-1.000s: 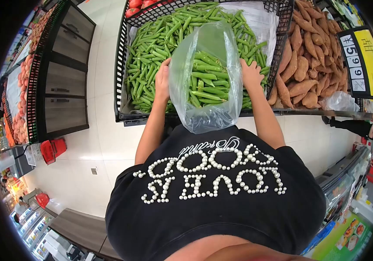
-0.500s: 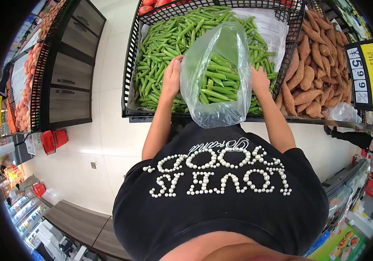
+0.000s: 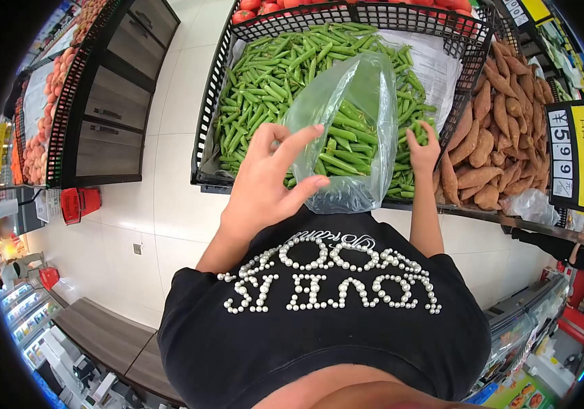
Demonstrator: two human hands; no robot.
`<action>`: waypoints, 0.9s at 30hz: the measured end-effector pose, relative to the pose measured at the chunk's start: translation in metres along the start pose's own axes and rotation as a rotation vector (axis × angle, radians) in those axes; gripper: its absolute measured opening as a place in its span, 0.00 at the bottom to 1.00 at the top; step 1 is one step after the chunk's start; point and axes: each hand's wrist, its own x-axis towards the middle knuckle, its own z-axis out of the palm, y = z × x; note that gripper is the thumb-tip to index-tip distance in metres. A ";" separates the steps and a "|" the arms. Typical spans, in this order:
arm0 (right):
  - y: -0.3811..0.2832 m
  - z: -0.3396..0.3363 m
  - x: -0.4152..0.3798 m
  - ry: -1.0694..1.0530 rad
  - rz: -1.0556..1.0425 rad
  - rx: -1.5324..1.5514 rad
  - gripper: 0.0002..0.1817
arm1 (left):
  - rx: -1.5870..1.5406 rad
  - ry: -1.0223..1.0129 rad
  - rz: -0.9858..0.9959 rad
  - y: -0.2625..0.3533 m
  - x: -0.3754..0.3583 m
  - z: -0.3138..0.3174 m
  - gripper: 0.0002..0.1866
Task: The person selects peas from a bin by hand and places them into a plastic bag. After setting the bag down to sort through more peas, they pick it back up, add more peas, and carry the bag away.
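Note:
A clear plastic bag [image 3: 303,112] stands with its mouth gaping on a heap of green pea pods [image 3: 258,82], and more pods [image 3: 350,140] lie inside it. My left hand [image 3: 271,170] is raised at the bag's near left side, fingers spread and nothing in them. To the right of the bag, my right hand [image 3: 425,150] reaches down to the loose pods, with thumb and fingers apart at the pile. The heap fills a black plastic crate [image 3: 204,136] with slatted sides.
Sweet potatoes [image 3: 486,143] are piled to the right, beside a price sign [image 3: 578,157] and a crumpled plastic bag [image 3: 532,206]. Tomatoes [image 3: 292,5] sit behind the crate. A red basket [image 3: 80,204] is on the floor at left, near a dark cabinet [image 3: 111,129].
My left hand has come off the bag's left side, lifted toward me and spread its fingers. The right hand has moved off the bag's right edge to the loose pods.

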 end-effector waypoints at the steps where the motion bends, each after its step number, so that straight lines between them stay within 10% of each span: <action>1: -0.003 -0.002 0.005 0.061 0.022 0.079 0.26 | -0.012 -0.033 -0.114 0.003 0.002 0.001 0.33; 9: -0.098 -0.031 0.039 0.156 0.118 1.016 0.23 | 0.210 0.057 -0.102 0.009 0.019 0.018 0.31; 17: -0.254 -0.055 0.036 -0.111 -0.116 1.478 0.19 | -0.627 0.273 -0.203 -0.005 0.042 0.029 0.19; 22: -0.260 0.011 0.005 -0.079 -0.107 1.119 0.22 | -0.915 0.401 -0.219 -0.009 0.048 0.036 0.19; 27: -0.230 0.038 -0.015 -0.521 -0.362 0.719 0.14 | -1.013 0.477 -0.277 -0.013 0.045 0.029 0.18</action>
